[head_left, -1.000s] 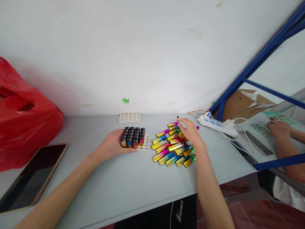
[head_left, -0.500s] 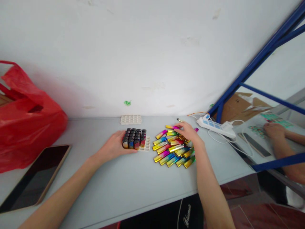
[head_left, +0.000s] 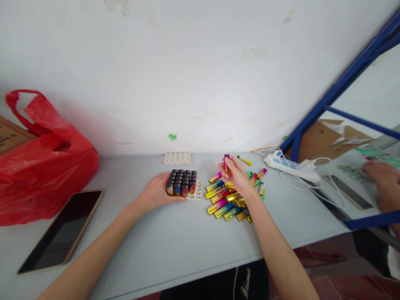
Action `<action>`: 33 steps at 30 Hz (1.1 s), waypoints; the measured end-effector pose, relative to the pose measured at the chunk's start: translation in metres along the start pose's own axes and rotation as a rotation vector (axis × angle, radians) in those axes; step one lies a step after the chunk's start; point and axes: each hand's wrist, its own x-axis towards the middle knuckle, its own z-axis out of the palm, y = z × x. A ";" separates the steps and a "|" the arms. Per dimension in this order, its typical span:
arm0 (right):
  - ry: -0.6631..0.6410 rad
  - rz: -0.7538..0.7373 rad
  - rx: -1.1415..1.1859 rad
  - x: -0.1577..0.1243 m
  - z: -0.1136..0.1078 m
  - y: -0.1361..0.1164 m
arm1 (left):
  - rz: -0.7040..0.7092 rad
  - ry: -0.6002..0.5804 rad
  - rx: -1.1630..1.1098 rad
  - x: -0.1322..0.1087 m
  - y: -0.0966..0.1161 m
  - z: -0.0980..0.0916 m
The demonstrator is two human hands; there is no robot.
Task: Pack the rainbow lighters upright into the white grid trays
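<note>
1. The left hand point(head_left: 155, 191) clasps a block from its left side, thumb along the near edge, its other fingers partly hidden.
2. That block is a set of black-topped cylinders point(head_left: 181, 182), standing upright in rows just right of the palm.
3. Their white grid tray point(head_left: 198, 190) shows bare cells at its right end.
4. A pink-and-black cylinder point(head_left: 227, 161) stands roughly upright, pinched in the fingers of the right hand point(head_left: 235, 174).
5. Shiny multicoloured cylinders point(head_left: 221, 204) lie heaped below and around that hand.
</note>
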 end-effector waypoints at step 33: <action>0.121 -0.315 -0.825 -0.028 0.052 0.027 | -0.012 -0.016 -0.001 0.000 0.001 0.000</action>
